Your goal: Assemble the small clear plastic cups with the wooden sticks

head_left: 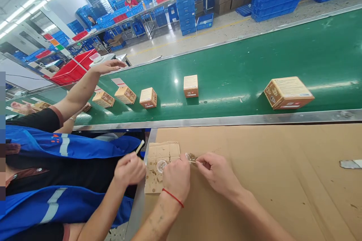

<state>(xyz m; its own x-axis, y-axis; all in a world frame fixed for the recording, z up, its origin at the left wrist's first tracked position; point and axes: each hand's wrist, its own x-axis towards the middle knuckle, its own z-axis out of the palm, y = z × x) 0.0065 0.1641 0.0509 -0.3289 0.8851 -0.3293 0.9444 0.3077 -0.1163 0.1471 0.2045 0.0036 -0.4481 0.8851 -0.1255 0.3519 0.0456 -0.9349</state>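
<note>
My left hand [177,176], with a red string round its wrist, and my right hand [217,170] meet over the cardboard-covered table [268,180]. Both pinch a small clear piece with brown specks [192,157] between their fingertips. Just left of my left hand lies a stained cardboard scrap [158,154] with a small clear round cap [161,165] on it. A co-worker's hand [129,169] at the table's left edge holds a thin pale stick [139,146].
Beyond the table runs a green conveyor belt [240,67] carrying several small brown boxes, the largest [288,92] at the right. A co-worker in a blue vest [65,147] reaches an arm [85,86] over the belt. A red crate [72,69] and stacked blue crates [183,0] stand behind.
</note>
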